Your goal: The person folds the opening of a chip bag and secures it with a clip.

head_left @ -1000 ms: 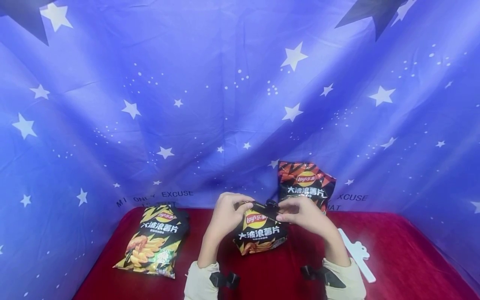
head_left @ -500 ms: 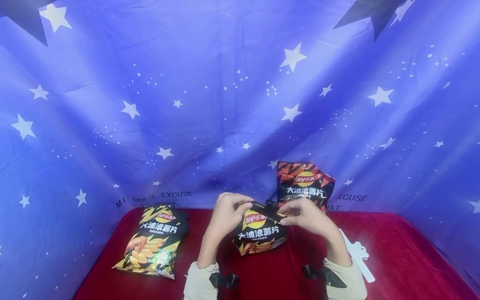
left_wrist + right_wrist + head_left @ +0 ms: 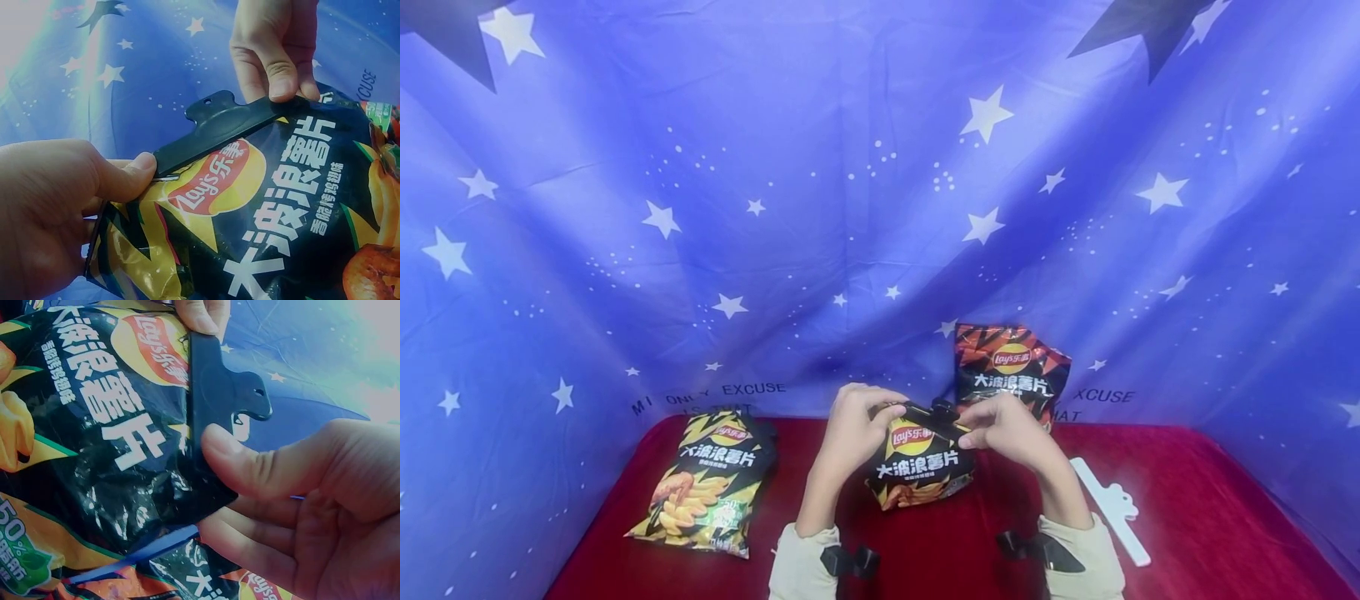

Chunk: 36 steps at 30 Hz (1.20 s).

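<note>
A black and yellow Lay's potato chip bag (image 3: pixel 917 471) is held up in the middle, with a long black sealing clip (image 3: pixel 215 128) along its top edge. My left hand (image 3: pixel 56 200) pinches the bag's top corner, the thumb tip at the clip's near end and the fingers behind the bag. With its thumb on the clip's other end, my right hand (image 3: pixel 294 500) pinches clip and bag edge together, fingers behind. In the head view, the left hand (image 3: pixel 859 429) and right hand (image 3: pixel 1011 429) face each other across the clip.
Another yellow and black chip bag (image 3: pixel 700 492) lies at the left of the red-covered table (image 3: pixel 1210 500). A red and black chip bag (image 3: pixel 1011 367) stands behind my right hand. On the right lies a white clip (image 3: pixel 1112 508). A blue starry cloth (image 3: pixel 850 208) hangs behind.
My right hand has shifted slightly along the clip's end, and its wrist and sleeve have moved a little left, baring more of the white clip. The left hand stays in place.
</note>
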Each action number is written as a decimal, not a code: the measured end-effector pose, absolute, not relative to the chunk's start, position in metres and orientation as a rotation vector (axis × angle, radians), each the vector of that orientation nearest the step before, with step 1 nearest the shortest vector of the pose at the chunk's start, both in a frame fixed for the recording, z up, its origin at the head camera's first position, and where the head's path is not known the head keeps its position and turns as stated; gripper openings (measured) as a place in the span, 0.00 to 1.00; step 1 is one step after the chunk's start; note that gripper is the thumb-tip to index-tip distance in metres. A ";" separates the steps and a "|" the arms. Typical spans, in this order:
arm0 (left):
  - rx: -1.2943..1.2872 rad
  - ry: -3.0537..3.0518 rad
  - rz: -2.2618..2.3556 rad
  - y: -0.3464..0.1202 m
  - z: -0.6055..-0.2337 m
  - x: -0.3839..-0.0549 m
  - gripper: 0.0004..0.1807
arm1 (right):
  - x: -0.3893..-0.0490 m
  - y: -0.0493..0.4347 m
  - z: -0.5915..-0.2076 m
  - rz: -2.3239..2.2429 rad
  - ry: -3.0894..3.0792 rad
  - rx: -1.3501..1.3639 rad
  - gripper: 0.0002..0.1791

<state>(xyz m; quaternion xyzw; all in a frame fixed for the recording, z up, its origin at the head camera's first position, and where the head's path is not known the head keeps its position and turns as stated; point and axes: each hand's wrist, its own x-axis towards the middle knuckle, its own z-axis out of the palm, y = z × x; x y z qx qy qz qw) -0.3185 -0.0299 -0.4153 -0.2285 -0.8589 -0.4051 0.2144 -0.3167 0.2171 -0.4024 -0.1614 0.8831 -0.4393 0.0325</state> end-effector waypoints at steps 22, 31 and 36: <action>-0.518 -2.453 -1.435 -0.062 -0.416 -0.327 0.17 | -0.324 0.233 -0.408 -1.376 2.551 -0.710 0.15; -0.450 -2.605 -1.876 -0.106 -0.439 -0.336 0.20 | -0.331 0.243 -0.419 -1.466 2.360 -0.622 0.16; -0.671 -2.605 -2.002 -0.109 -0.450 -0.340 0.11 | -0.334 0.250 -0.424 -1.532 2.260 -0.605 0.18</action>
